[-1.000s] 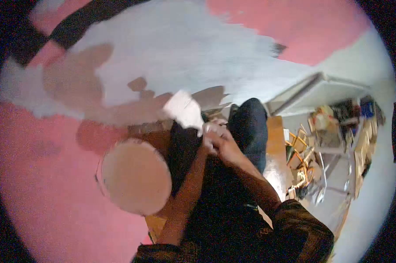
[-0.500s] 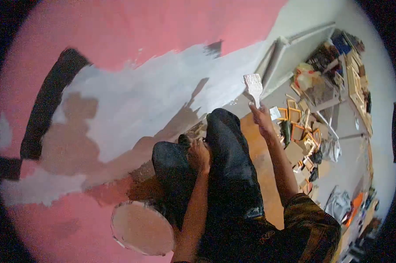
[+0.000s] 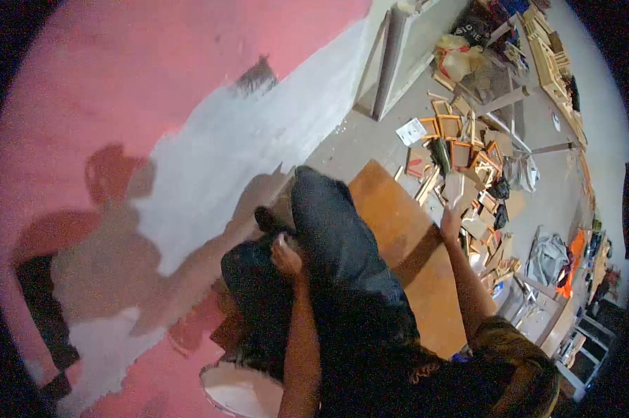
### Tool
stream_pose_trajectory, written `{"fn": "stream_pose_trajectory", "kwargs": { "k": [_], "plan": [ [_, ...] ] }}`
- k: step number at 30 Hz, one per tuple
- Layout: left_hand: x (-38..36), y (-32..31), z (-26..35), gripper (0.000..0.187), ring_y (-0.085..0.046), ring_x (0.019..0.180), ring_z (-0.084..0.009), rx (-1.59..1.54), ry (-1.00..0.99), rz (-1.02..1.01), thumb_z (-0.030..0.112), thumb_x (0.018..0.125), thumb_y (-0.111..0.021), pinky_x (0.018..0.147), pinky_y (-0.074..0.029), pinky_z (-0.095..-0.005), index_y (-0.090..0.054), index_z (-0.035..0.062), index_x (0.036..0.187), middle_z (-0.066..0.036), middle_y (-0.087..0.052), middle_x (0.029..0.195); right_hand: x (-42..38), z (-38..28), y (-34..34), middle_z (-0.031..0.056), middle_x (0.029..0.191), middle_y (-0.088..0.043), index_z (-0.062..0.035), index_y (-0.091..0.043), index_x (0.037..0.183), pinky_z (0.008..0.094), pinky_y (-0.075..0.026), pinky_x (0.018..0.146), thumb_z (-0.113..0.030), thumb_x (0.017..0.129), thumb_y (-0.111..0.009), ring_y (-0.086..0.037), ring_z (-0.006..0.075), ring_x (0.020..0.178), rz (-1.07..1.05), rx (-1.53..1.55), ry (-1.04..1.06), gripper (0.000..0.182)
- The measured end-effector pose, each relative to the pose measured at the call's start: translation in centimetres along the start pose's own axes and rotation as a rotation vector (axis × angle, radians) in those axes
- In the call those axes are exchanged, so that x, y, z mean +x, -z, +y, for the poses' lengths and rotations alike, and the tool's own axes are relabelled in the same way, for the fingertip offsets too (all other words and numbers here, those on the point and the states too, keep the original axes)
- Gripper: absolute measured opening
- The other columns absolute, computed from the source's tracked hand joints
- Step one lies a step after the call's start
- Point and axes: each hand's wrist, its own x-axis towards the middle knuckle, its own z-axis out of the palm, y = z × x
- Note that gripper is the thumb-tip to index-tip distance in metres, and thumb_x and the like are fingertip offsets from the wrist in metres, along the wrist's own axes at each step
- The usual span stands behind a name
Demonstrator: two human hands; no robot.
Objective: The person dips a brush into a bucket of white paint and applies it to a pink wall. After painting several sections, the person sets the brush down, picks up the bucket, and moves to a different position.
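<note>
My right hand (image 3: 451, 226) is closed round the handle of a wide paint brush (image 3: 454, 187), whose pale bristles point up over the scattered wood. Between my bent knees, my left hand (image 3: 286, 256) has its fingers curled; what they hold, if anything, is hidden. Low in the view, beside my left forearm, stands a round bucket (image 3: 205, 382) with pale contents. The wall (image 3: 224, 139) on the left is pink, with a large whitish painted patch, dark patches and my shadow across it.
An orange-brown board (image 3: 391, 209) lies on the floor beside my leg. Beyond it are piled wooden frames and pieces (image 3: 471, 153), a white paper (image 3: 411, 132) and plastic bags (image 3: 456, 64). A framed panel (image 3: 405, 59) leans at the wall. Grey and orange cloths (image 3: 548, 256) lie at the right.
My right hand has lowered the brush away from the wall and over the wood pile. The view has turned to the right, and my left hand remains between my knees.
</note>
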Motion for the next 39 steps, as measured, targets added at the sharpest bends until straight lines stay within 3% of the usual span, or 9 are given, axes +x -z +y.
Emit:
{"fn": "stream_pose_trajectory", "kwargs": {
  "k": [3, 7, 8, 12, 18, 24, 27, 32, 39],
  "plan": [
    [-0.6, 0.0, -0.3, 0.020, -0.055, 0.082, -0.0334, 0.084, -0.316, 0.265, 0.019, 0.089, -0.044, 0.076, -0.043, -0.0446, -0.055, 0.0034, 0.096, -0.015, -0.057, 0.091, -2.1, -4.2, 2.7, 0.0293, 0.104, -0.053, 0.0074, -0.050, 0.110, 0.0441, -0.039, 0.085, -0.036, 0.090, -0.042, -0.049, 0.0448, 0.098, -0.007, 0.137, -0.202, 0.048],
    [-0.6, -0.1, -0.6, 0.021, -0.056, 0.082, -0.0331, 0.069, -0.254, 0.155, 0.021, 0.090, -0.045, 0.072, -0.045, -0.0434, -0.055, 0.0038, 0.096, -0.015, -0.058, 0.090, -2.2, -8.0, 4.3, 0.0274, 0.100, -0.054, 0.0042, -0.048, 0.110, 0.0453, -0.040, 0.079, -0.035, 0.090, -0.042, -0.052, 0.0428, 0.090, -0.023, 0.011, -0.271, 0.045],
    [-0.9, 1.3, 0.7, 0.021, -0.056, 0.082, -0.0329, 0.105, -0.228, 0.094, 0.021, 0.090, -0.045, 0.071, -0.045, -0.0430, -0.055, 0.0037, 0.095, -0.015, -0.058, 0.091, -2.7, -4.9, 2.3, 0.0267, 0.098, -0.054, 0.0043, -0.048, 0.109, 0.0457, -0.040, 0.075, -0.034, 0.090, -0.042, -0.052, 0.0422, 0.087, -0.011, -0.240, -0.188, 0.043],
    [-0.6, 1.0, 1.0, 0.022, -0.056, 0.081, -0.0320, 0.233, -0.194, 0.084, 0.022, 0.090, -0.044, 0.071, -0.046, -0.0423, -0.055, 0.0030, 0.094, -0.015, -0.058, 0.090, -2.1, -3.7, 0.6, 0.0262, 0.085, -0.056, 0.0029, -0.052, 0.102, 0.0480, -0.040, 0.066, -0.032, 0.092, -0.038, -0.053, 0.0420, 0.080, -0.036, -0.036, -0.122, 0.039],
    [0.4, 0.6, 1.0, 0.026, -0.056, 0.083, -0.0291, 0.039, -0.606, 0.196, 0.026, 0.092, -0.043, 0.070, -0.046, -0.0415, -0.057, 0.0038, 0.093, -0.014, -0.058, 0.091, -1.4, -9.9, 4.0, 0.0285, 0.094, -0.056, 0.0037, -0.049, 0.107, 0.0480, -0.040, 0.070, -0.032, 0.093, -0.037, -0.053, 0.0434, 0.085, -0.073, 0.028, -0.320, 0.041],
    [-2.3, -1.8, -3.9, 0.028, -0.056, 0.083, -0.0283, 0.485, -0.104, 0.070, 0.026, 0.092, -0.043, 0.071, -0.045, -0.0409, -0.063, 0.0072, 0.092, -0.013, -0.060, 0.091, -1.9, -7.4, 3.7, 0.0279, 0.086, -0.055, 0.0015, -0.048, 0.108, 0.0504, -0.038, 0.064, -0.026, 0.091, -0.041, -0.052, 0.0434, 0.076, -0.236, 0.218, -0.571, 0.033],
    [-1.5, -1.7, -4.8, 0.028, -0.056, 0.083, -0.0280, 0.713, 0.063, -0.164, 0.027, 0.091, -0.042, 0.071, -0.045, -0.0404, -0.064, 0.0099, 0.095, -0.013, -0.060, 0.091, -2.4, -8.4, 4.2, 0.0270, 0.082, -0.055, 0.0007, -0.047, 0.108, 0.0504, -0.038, 0.060, -0.024, 0.090, -0.043, -0.052, 0.0430, 0.071, -0.262, 0.420, -0.636, 0.030],
    [-1.4, -1.7, -2.7, 0.029, -0.057, 0.078, -0.0287, 0.522, -0.403, 0.092, 0.030, 0.089, -0.044, 0.067, -0.046, -0.0391, -0.064, 0.0100, 0.093, -0.013, -0.061, 0.088, -1.1, -9.2, 5.3, 0.0258, 0.076, -0.056, -0.0004, -0.044, 0.105, 0.0490, -0.039, 0.053, -0.021, 0.089, -0.043, -0.053, 0.0449, 0.063, -0.165, 0.253, -0.384, 0.026],
    [-1.6, -2.7, -4.0, 0.030, -0.058, 0.076, -0.0286, 0.669, -0.231, 0.033, 0.031, 0.088, -0.045, 0.065, -0.047, -0.0400, -0.064, 0.0085, 0.092, -0.013, -0.062, 0.087, -2.1, -7.6, 2.5, 0.0257, 0.069, -0.056, -0.0022, -0.045, 0.104, 0.0521, -0.039, 0.050, -0.024, 0.089, -0.043, -0.054, 0.0461, 0.062, -0.076, 0.110, -0.370, 0.026]
  ]
}}
